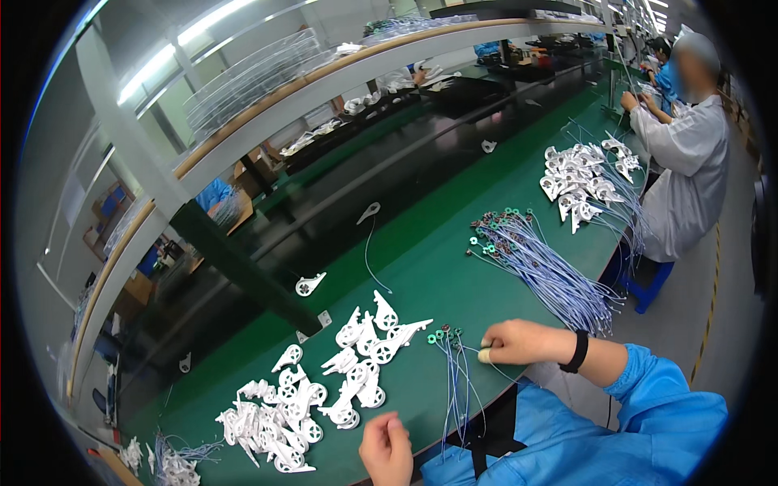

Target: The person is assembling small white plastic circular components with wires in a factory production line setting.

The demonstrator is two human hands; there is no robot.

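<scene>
My right hand (523, 342), a pale cover on one fingertip, is closed in a pinch at the edge of the green bench. A thin blue-grey wire (504, 373) runs from its fingers. Just left of it lies a small bunch of similar wires (455, 389) with green and dark round ends, trailing over the edge toward my lap. My left hand (385, 449) is at the near edge, loosely curled with the thumb apart and nothing visible in it. Beyond it lie piles of white plastic parts, shaped like wheels with pointed arms (279, 417), (365, 360).
A large bundle of wires (543, 267) and another white-part pile (579, 178) lie farther right. A dark conveyor belt (324, 219) runs past the bench, carrying scattered parts. A post (235, 259) and overhead shelf stand left. A person in a white coat (685, 162) sits at right.
</scene>
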